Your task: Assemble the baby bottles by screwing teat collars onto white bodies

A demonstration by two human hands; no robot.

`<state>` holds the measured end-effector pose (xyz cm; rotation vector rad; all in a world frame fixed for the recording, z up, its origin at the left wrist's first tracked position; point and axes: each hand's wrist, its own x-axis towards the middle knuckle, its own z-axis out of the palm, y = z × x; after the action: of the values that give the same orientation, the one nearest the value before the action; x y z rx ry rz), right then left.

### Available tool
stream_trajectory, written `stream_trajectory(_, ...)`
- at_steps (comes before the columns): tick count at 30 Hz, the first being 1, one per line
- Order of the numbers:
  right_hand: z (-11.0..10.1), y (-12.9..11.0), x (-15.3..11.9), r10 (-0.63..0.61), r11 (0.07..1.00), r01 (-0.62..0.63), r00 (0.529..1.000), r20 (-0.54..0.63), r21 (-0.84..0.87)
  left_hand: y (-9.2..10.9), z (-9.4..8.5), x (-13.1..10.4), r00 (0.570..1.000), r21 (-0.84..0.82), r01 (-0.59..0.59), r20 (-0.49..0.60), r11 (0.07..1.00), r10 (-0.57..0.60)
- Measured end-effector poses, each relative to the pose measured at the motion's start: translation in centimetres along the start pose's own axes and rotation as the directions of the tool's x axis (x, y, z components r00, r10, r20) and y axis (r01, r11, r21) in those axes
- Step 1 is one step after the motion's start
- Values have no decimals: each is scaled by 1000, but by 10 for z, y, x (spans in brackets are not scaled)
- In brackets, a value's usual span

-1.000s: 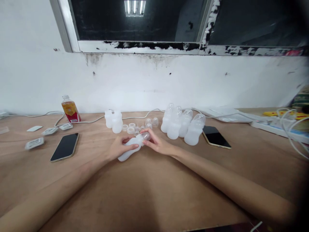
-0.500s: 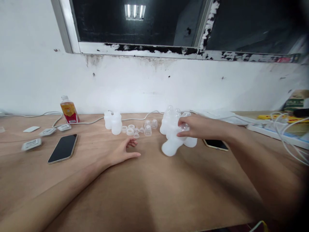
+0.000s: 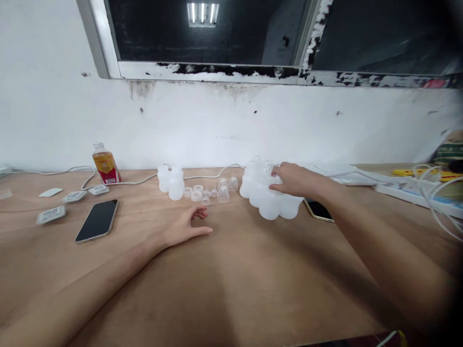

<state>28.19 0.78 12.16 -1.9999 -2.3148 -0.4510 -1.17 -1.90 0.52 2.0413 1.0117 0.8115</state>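
My right hand (image 3: 293,179) has its thumb and fingers around the clear domed cap (image 3: 276,180) of a white baby bottle (image 3: 269,207). The bottle stands upright at the front of a tight group of capped bottles (image 3: 254,189). My left hand (image 3: 186,226) rests on the table with thumb and fingers apart, holding nothing. Just beyond it lie clear bottle rings (image 3: 197,195), small clear nipples (image 3: 206,197) and several loose domed caps (image 3: 223,193). To their left are uncapped white bottle bodies (image 3: 176,184).
A phone (image 3: 97,220) lies at the left, near small white square packets (image 3: 51,215) and a drink bottle (image 3: 106,165). Another phone (image 3: 318,210) is partly hidden under my right forearm. A power strip (image 3: 419,195) with white cables is on the right. A cable runs along the wall.
The baby bottle in my right hand was tilted with its base toward me. It now stands upright against the group. My left hand has stayed in place.
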Motion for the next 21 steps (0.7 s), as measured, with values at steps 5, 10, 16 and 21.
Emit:
stream_trajectory(5, -12, -10, -14, 38, 999, -39, 999, -31, -26, 1, -1, -1, 1000, 88, -2, 25, 996, 0)
stream_trajectory(10, -13, -66, -33, -194, 919, 298, 911, -365, 257, 2, -15, -5, 983, 347, -161, 143, 924, 117)
stream_trajectory(16, 57, -130, -38, -579, 677, 567, 804, -136, 470, -8, -27, -9, 927, 506, -325, 339, 799, 162)
stream_trajectory(21, 95, -132, -35, -594, 670, 544, 801, -75, 505, -11, -24, -11, 931, 505, -303, 339, 808, 138)
